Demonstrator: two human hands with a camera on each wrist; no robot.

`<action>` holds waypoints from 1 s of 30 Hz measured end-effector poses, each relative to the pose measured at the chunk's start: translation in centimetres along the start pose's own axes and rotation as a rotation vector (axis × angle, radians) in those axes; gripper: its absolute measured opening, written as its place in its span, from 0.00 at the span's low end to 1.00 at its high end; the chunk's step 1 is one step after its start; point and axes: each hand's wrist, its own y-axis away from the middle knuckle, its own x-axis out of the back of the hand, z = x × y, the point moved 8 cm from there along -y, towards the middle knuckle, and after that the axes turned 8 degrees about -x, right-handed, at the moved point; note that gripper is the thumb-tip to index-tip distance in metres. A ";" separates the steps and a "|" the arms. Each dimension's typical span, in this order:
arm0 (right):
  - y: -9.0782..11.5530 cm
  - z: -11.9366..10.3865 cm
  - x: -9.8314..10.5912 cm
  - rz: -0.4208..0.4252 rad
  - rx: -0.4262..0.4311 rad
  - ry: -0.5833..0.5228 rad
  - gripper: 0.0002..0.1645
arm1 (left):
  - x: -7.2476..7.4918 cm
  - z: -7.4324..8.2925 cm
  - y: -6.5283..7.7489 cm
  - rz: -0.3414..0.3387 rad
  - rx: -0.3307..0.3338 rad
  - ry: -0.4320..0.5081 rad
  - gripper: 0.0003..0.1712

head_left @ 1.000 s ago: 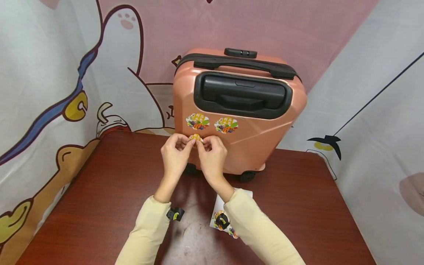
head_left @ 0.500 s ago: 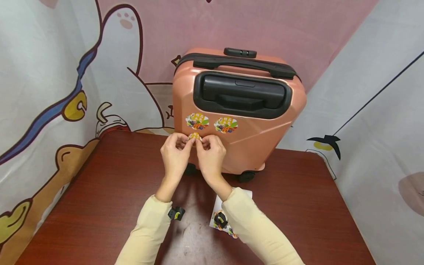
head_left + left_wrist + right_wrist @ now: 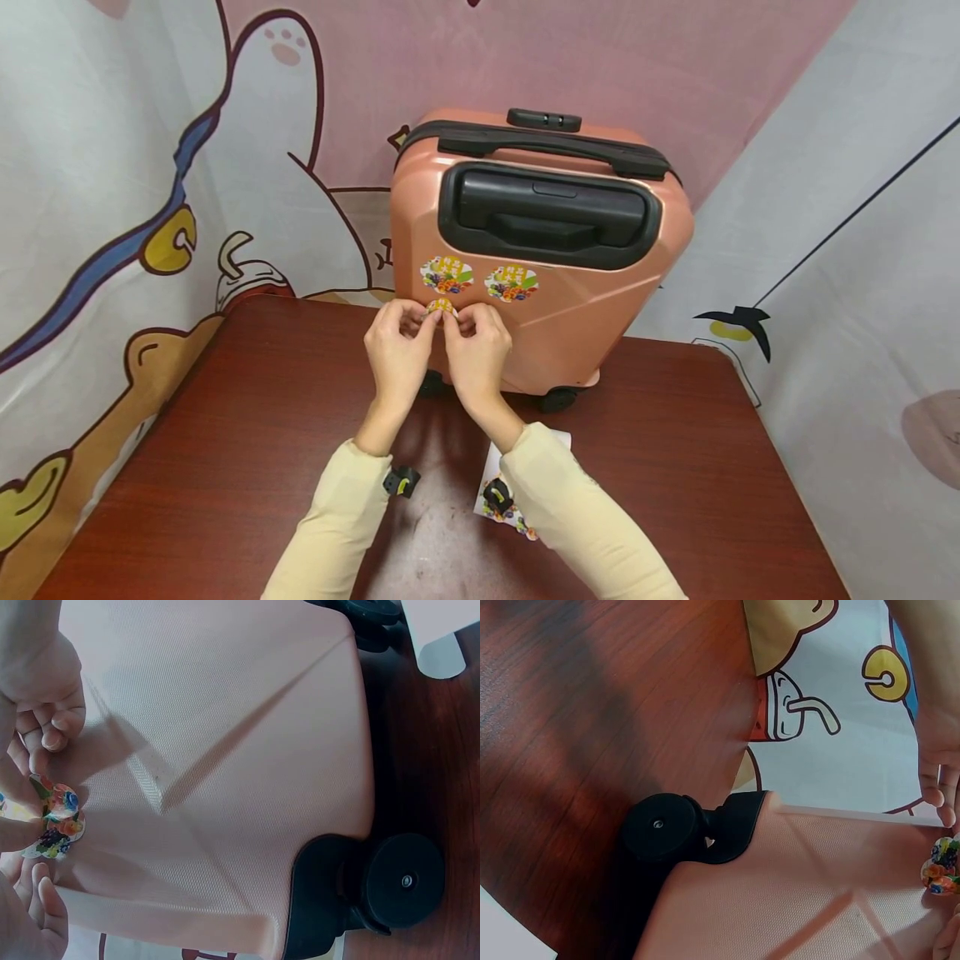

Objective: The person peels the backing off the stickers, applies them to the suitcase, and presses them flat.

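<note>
A peach-pink suitcase [image 3: 555, 325] stands upright on the brown table, its telescopic handle side facing me. Low on its left, my left hand [image 3: 397, 346] and right hand [image 3: 478, 346] pinch a round fruit sticker [image 3: 442, 307] between thumbs and fingers, one at each side. In the left wrist view the sticker [image 3: 60, 817] looks bent, with its fruit edge close to the shell; whether it touches, I cannot tell. Just above it, a left fruit sticker [image 3: 447, 275] and a right fruit sticker [image 3: 512, 283] lie flat on the shell, side by side.
A white sticker sheet [image 3: 491, 462] with fruit prints lies on the table [image 3: 262, 450], partly beneath my right forearm. The suitcase has black wheels [image 3: 559, 400]. Cartoon-printed cloth [image 3: 315, 150] hangs behind and at both sides.
Both hands stay at nearly the same spot with the sticker between them, shifting only very slightly. The suitcase and the two flat stickers have not moved.
</note>
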 end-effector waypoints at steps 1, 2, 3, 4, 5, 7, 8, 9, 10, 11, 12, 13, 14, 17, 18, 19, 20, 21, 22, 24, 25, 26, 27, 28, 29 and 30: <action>0.0 0.0 0.0 0.003 0.001 0.004 0.11 | 0.0 0.0 0.0 0.002 -0.002 0.000 0.10; 0.0 0.0 0.0 0.006 0.003 0.005 0.11 | 0.0 0.0 0.0 0.004 -0.003 0.001 0.10; 0.0 0.0 0.0 0.007 0.003 0.006 0.12 | 0.0 0.0 0.0 0.005 -0.004 0.001 0.10; 0.0 0.0 0.0 0.008 0.003 0.009 0.12 | 0.0 0.0 0.0 0.006 -0.004 0.001 0.10; 0.0 0.0 0.0 0.009 0.003 0.012 0.12 | 0.0 0.0 0.0 0.007 -0.005 0.000 0.10; 0.0 0.0 0.1 0.011 0.001 0.020 0.12 | 0.0 0.0 0.0 0.008 -0.008 0.000 0.10; 0.0 0.0 0.1 0.013 0.000 0.025 0.12 | 0.0 0.0 0.0 0.007 -0.010 -0.001 0.10; 0.1 0.1 0.1 0.014 0.000 0.032 0.12 | 0.0 0.0 0.0 0.007 -0.013 -0.003 0.10; 0.1 0.1 0.1 0.014 0.000 0.039 0.12 | 0.0 0.0 0.0 0.008 -0.016 -0.005 0.10; 0.1 0.1 0.0 0.014 0.000 0.045 0.12 | 0.0 0.0 0.0 0.010 -0.019 -0.005 0.10; 0.1 0.1 0.0 0.015 0.000 0.051 0.12 | 0.0 0.1 0.0 0.009 -0.022 -0.006 0.10; 0.1 0.1 0.0 0.014 0.002 0.054 0.12 | 0.0 0.1 0.0 0.008 -0.024 -0.009 0.11; 0.1 0.1 0.0 0.014 0.003 0.058 0.12 | 0.0 0.1 0.0 0.008 -0.025 -0.010 0.11; 0.1 0.1 -0.1 0.011 0.001 0.061 0.12 | 0.0 0.0 0.0 0.008 -0.025 -0.010 0.10; 0.1 0.1 -0.1 0.010 0.000 0.062 0.12 | 0.0 0.0 0.0 0.005 -0.025 -0.012 0.10; 0.1 0.2 -0.1 0.010 0.000 0.062 0.12 | 0.0 0.0 0.0 0.005 -0.024 -0.012 0.10; 0.1 0.2 -0.1 0.009 -0.001 0.064 0.12 | 0.0 0.0 0.0 0.007 -0.023 -0.010 0.10; 0.1 0.2 -0.1 0.009 -0.002 0.064 0.12 | 0.0 0.0 0.0 0.007 -0.023 -0.008 0.10; 0.1 0.2 -0.1 0.009 -0.003 0.064 0.12 | 0.0 0.0 0.0 0.006 -0.022 -0.007 0.10; 0.1 0.2 0.0 0.012 -0.001 0.065 0.12 | 0.1 0.0 0.0 0.008 -0.022 -0.004 0.10; 0.1 0.2 0.0 0.013 -0.001 0.065 0.12 | 0.1 0.0 0.0 0.010 -0.022 -0.003 0.10; 0.1 0.2 0.1 0.015 0.000 0.064 0.12 | 0.1 0.0 0.0 0.014 -0.021 0.001 0.10; 0.1 0.2 0.1 0.016 0.001 0.063 0.12 | 0.2 -0.1 0.0 0.013 -0.021 0.001 0.10; 0.1 0.2 0.1 0.018 0.002 0.063 0.12 | 0.2 -0.1 0.0 0.013 -0.021 0.001 0.10; 0.1 0.3 0.2 0.019 0.003 0.062 0.12 | 0.2 -0.1 -0.1 0.013 -0.021 0.000 0.10; 0.1 0.3 0.2 0.020 0.004 0.061 0.12 | 0.3 -0.1 -0.1 0.013 -0.021 0.001 0.10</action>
